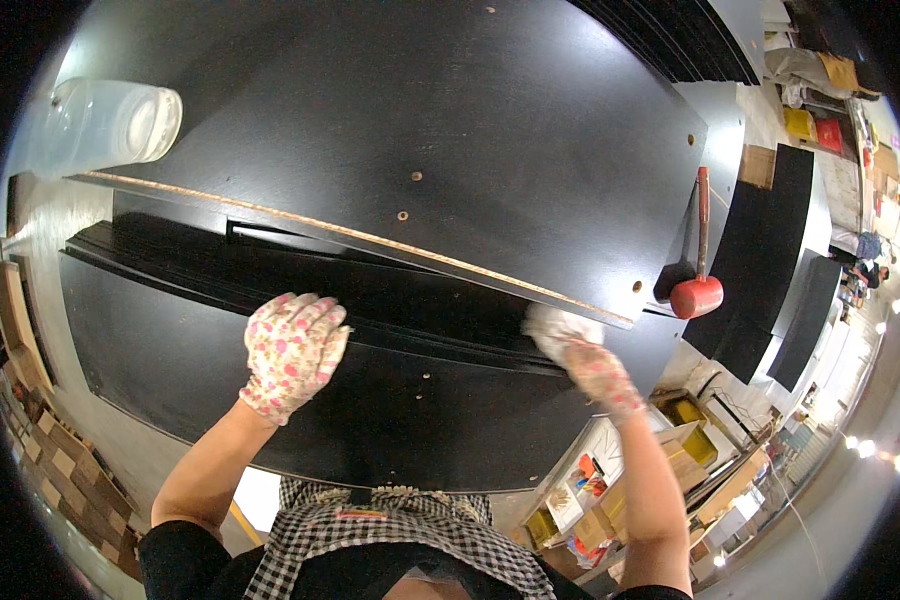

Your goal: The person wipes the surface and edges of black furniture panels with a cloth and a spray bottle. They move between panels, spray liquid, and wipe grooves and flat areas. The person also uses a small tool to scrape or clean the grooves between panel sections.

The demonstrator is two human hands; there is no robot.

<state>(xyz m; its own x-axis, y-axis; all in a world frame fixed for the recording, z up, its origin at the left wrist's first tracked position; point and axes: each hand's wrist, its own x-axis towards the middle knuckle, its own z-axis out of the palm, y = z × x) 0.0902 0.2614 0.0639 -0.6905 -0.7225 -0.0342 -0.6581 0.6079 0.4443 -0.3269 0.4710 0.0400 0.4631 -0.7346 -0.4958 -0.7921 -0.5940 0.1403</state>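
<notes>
My left hand, in a white glove with a pink floral pattern, lies with fingers outstretched at the edge of a stack of narrow black strips. To the right, my right hand wears a matching glove and is closed on a white rag, slightly blurred, against the right end of the strips. Beneath them lies a wide black board with small drilled holes. Farther off, a large black panel overlaps the strips' far side, its raw chipboard edge turned toward me.
A red-headed mallet rests at the panel's right end. At the far left stands a translucent plastic container. More black boards are stacked at the right. Below them, a tool cart holds boxes and small tools.
</notes>
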